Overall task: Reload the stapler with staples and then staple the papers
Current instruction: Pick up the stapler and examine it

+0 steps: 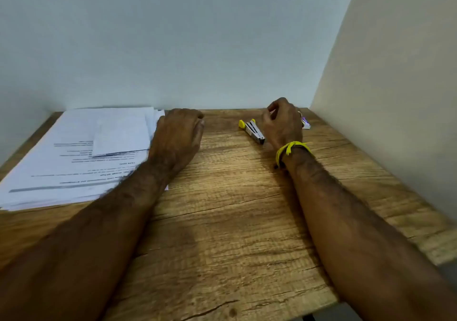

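Far left I see the papers point(74, 157), a loose stack squared toward the back wall point(197, 36), a smaller folded sheet on top; I judge they are parked there to wait for stapling. My left hand point(176, 135) rests at the stack's right edge, fingers loosely curled, gripping nothing I can make out. Between the hands the wooden table point(222, 209) gives broad open room. The stapler point(252, 130), yellow and metal, lies flat, apparently opened for loading, just beside my right hand point(282, 123). That hand hovers with fingers curled; whether it pinches anything I cannot tell. A small box point(306, 124), likely staples, peeks out behind it, close to the side wall point(395, 98), so space there is tight. A yellow band point(291, 149) circles the wrist.
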